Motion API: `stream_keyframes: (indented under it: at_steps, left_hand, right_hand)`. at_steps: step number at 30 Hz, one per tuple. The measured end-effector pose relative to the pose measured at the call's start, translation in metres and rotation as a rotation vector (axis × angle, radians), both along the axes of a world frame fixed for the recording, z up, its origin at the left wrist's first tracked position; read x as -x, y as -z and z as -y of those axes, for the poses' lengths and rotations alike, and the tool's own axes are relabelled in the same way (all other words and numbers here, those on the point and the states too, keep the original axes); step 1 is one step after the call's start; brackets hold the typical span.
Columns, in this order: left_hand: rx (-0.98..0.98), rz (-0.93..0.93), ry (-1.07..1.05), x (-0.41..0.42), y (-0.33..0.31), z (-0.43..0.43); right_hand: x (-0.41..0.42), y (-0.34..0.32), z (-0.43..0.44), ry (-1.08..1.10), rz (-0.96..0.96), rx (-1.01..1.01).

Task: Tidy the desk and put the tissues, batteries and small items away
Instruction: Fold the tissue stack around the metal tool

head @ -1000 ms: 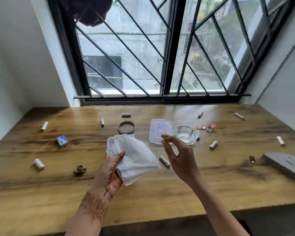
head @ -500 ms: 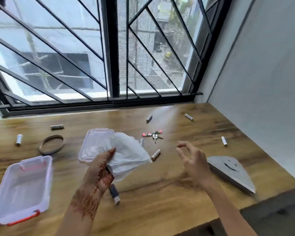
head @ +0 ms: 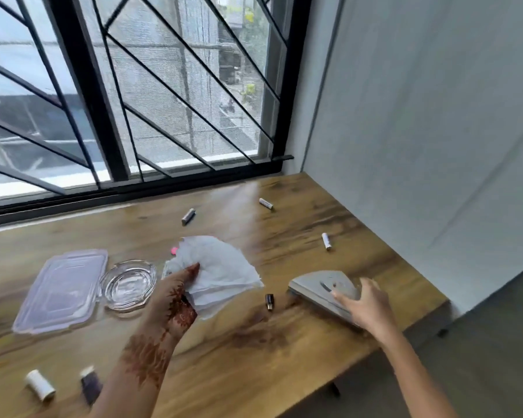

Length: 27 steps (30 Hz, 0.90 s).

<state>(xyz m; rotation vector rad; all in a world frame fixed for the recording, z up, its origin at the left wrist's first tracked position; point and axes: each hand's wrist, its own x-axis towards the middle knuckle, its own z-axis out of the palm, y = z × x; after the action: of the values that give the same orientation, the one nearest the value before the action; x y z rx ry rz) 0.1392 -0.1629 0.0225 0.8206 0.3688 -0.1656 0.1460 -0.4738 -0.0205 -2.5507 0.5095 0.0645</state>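
**Tissues in hand, most of the clutter not yet stowed**

The tidying looks to be at an early stage. The left hand [head: 175, 285], at the centre of the frame, pinches a fanned bunch of white tissues [head: 224, 267] between thumb and fingers, lifted just above the wooden surface [head: 284, 357]. The right hand [head: 366, 303], at centre right, lies on the near corner of a grey wedge-shaped holder [head: 320, 285]. It is blurred, so I cannot tell whether it grips the holder or only touches it. The holder is probably where the tissues belong, and they are not in it yet.

Nothing else seems put away. Three pale batteries lie loose in the upper middle and right: one [head: 188, 216] near the window, one [head: 266, 203] further right and one [head: 326, 241] towards the wall. A small dark piece [head: 269, 301] sits between the tissues and the holder. At centre left a clear plastic lid [head: 61, 291] lies flat, touching a glass dish [head: 128, 284] that seems to hold nothing. Two spools, one white [head: 40, 385] and one dark [head: 90, 384], lie at the lower left. Housing the tissues and gathering the batteries and small bits all remains.
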Motion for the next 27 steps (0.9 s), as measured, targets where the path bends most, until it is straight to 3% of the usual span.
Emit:
stream_keyframes:
  at_steps: [6, 15, 21, 27]
  left_hand:
    - [0.004, 0.004, 0.032, -0.008, -0.001, 0.008]
    - [0.016, -0.015, 0.032, -0.005, -0.001, 0.01]
    - [0.011, 0.015, 0.009, -0.002, -0.005, 0.006]
    - [0.023, 0.02, -0.014, -0.004, 0.001, 0.003]
  right_hand:
    - [0.001, 0.006, 0.008, 0.05, -0.033, -0.013]
    - [-0.005, -0.005, 0.003, 0.146, 0.188, -0.44]
    - [-0.015, -0.037, -0.039, 0.019, 0.5, -0.43]
    - [-0.049, -0.022, -0.094, -0.114, 0.628, -0.334]
